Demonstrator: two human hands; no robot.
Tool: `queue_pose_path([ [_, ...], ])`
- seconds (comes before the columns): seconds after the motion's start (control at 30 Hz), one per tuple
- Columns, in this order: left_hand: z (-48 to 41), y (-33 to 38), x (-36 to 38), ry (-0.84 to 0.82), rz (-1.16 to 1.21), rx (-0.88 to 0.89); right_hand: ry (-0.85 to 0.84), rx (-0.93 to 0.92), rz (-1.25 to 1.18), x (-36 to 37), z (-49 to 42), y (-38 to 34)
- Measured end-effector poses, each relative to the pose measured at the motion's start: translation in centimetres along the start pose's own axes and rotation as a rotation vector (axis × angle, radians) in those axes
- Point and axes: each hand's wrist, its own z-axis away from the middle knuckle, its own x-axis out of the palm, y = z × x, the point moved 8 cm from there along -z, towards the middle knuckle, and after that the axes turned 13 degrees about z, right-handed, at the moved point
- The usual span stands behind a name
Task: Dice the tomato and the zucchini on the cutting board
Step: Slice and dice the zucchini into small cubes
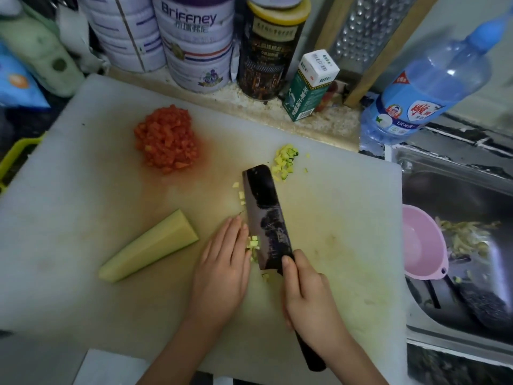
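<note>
A white cutting board [83,190] fills the middle of the view. A heap of diced tomato [166,140] lies at its far left. A small pile of diced zucchini [284,161] sits at the far centre-right. A long uncut zucchini wedge [151,245] lies at the left. My right hand [308,295] grips the handle of a dark cleaver [266,218], blade down on the board. My left hand [222,268] lies flat with straight fingers, pressing small zucchini pieces [253,243] against the blade's left side.
Tins [197,43], a dark jar [266,51], a green carton [308,87] and a grater [369,37] line the wall behind the board. A blue bottle [422,90] stands at the right. A sink [472,315] with a pink bowl [422,245] lies right of the board.
</note>
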Motion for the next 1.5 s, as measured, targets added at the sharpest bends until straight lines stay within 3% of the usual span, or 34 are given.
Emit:
queue_pose_path([
  [0.23, 0.0, 0.3, -1.8, 0.093, 0.284, -0.132, -0.019, -0.034, -0.049, -2.0, -0.1, 0.2],
  [0.4, -0.1, 4.4, -1.6, 0.127, 0.061, 0.211, -0.094, -0.009, -0.177, -2.0, -0.6, -0.1],
  [0.47, -0.3, 4.4, -1.3, 0.168, -0.021, 0.235, -0.092, -0.006, -0.211, -2.3, -0.9, -0.2],
  [0.57, -0.9, 3.5, -1.6, 0.263, -0.070, 0.198, -0.109, -0.005, -0.259, -2.7, -1.3, -0.1],
  [0.73, -0.9, 2.4, -1.8, 0.210, -0.114, 0.171, -0.145, -0.040, -0.245, -3.6, -1.9, 0.6],
  [0.93, 0.7, 1.5, -4.1, 0.218, -0.065, -0.126, -0.194, -0.139, -0.173, -4.8, -2.4, 1.6],
  [1.2, 0.0, 7.8, -1.2, 0.095, -0.155, 0.241, -0.252, -0.128, -0.292, -4.6, -2.2, 1.3],
  [1.37, 0.3, 3.8, -0.4, 0.008, -0.186, 0.165, -0.208, -0.125, -0.327, -6.1, -3.2, 0.5],
  [1.5, 0.5, 1.2, -2.9, 0.084, -0.108, -0.049, -0.211, -0.276, -0.169, -6.4, -3.1, 0.4],
])
